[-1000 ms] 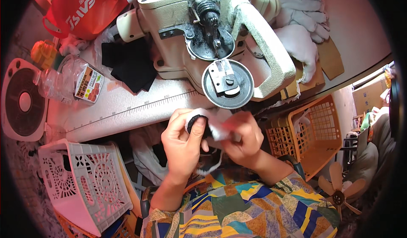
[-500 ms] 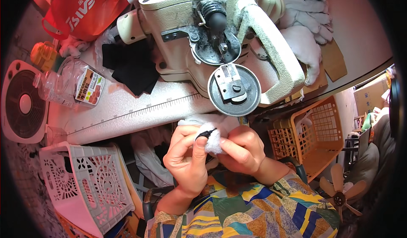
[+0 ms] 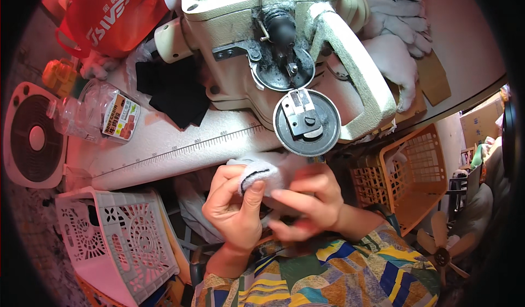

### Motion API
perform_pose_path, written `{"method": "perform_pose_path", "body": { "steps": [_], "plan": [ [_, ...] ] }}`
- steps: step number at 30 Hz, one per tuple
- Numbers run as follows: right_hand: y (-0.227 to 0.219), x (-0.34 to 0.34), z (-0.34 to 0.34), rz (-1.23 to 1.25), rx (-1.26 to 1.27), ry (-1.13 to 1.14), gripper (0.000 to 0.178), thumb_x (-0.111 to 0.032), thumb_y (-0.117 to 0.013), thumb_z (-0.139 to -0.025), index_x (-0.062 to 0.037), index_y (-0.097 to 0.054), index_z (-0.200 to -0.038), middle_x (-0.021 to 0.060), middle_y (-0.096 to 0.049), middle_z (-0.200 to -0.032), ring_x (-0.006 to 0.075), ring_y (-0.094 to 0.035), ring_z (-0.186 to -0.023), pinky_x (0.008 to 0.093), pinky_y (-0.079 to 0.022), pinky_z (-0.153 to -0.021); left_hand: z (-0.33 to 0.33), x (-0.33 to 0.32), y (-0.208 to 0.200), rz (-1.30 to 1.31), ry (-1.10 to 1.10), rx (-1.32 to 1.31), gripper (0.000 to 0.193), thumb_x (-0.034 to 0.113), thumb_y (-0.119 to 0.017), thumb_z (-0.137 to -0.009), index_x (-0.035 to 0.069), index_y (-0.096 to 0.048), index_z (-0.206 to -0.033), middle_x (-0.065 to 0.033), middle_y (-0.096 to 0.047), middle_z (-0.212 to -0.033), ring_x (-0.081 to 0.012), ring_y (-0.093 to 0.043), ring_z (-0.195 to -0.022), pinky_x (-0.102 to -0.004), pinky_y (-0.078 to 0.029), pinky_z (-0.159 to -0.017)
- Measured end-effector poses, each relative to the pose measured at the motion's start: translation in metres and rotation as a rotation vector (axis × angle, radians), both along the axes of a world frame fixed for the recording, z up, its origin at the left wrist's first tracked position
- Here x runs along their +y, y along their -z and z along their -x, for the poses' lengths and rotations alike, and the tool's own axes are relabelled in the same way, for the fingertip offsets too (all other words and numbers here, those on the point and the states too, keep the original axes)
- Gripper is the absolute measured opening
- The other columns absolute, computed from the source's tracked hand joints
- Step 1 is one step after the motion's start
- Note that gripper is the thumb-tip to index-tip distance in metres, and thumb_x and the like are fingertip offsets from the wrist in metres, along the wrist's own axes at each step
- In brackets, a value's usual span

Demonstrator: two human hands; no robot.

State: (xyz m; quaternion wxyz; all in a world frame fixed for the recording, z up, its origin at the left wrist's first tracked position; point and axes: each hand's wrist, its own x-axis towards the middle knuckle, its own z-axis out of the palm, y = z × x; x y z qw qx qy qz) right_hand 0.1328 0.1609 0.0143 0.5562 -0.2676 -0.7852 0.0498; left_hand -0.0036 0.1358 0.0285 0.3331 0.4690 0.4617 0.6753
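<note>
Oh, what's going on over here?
A person's left hand pinches a white fuzzy piece with a black line on it. The right hand is close beside it, fingers spread and blurred, so whether it touches the piece is unclear. Just beyond both hands is the toothed disc of a cream-coloured machine on a table.
</note>
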Motion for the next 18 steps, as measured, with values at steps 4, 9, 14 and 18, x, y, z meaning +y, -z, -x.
{"method": "perform_pose_path", "body": {
  "steps": [4,9,14,18],
  "plan": [
    [-0.011,0.004,-0.012,0.407,0.046,0.027,0.047,-0.030,-0.076,-0.077,0.0001,-0.061,-0.110,0.0187,-0.059,-0.104,0.0365,-0.059,-0.090,0.0404,-0.048,-0.081,0.007,0.005,-0.004,-0.063,0.057,0.105,0.013,0.007,-0.073,-0.082,-0.004,-0.068,-0.086,-0.0066,-0.060,-0.084,-0.0150,-0.055,-0.077,-0.0249,-0.043,-0.067],
    [0.004,0.027,-0.016,0.876,0.172,-0.352,0.034,-0.018,-0.071,-0.083,-0.0041,-0.063,-0.112,0.0139,-0.065,-0.104,0.0275,-0.065,-0.097,0.0367,-0.049,-0.086,0.004,0.026,-0.002,-0.053,0.063,0.234,0.012,0.002,-0.075,-0.079,-0.005,-0.068,-0.086,-0.0054,-0.059,-0.083,-0.0119,-0.054,-0.075,-0.0223,-0.042,-0.064],
    [0.018,0.059,-0.027,0.870,0.245,-0.295,0.033,-0.013,-0.075,-0.077,-0.0028,-0.064,-0.106,0.0066,-0.067,-0.096,0.0143,-0.064,-0.090,0.0306,-0.050,-0.081,0.001,0.056,0.003,-0.062,0.091,0.184,0.013,-0.002,-0.071,-0.082,-0.006,-0.068,-0.093,-0.0061,-0.058,-0.086,-0.0098,-0.054,-0.072,-0.0208,-0.043,-0.060],
    [-0.008,0.097,-0.039,0.634,0.147,-0.392,0.031,-0.015,-0.074,-0.072,-0.0003,-0.066,-0.099,0.0083,-0.067,-0.090,0.0147,-0.064,-0.083,0.0297,-0.050,-0.075,-0.008,0.072,0.005,-0.175,-0.052,0.071,0.011,-0.001,-0.070,-0.084,-0.007,-0.067,-0.093,-0.0078,-0.059,-0.090,-0.0117,-0.056,-0.077,-0.0226,-0.046,-0.069]
  ]
}}
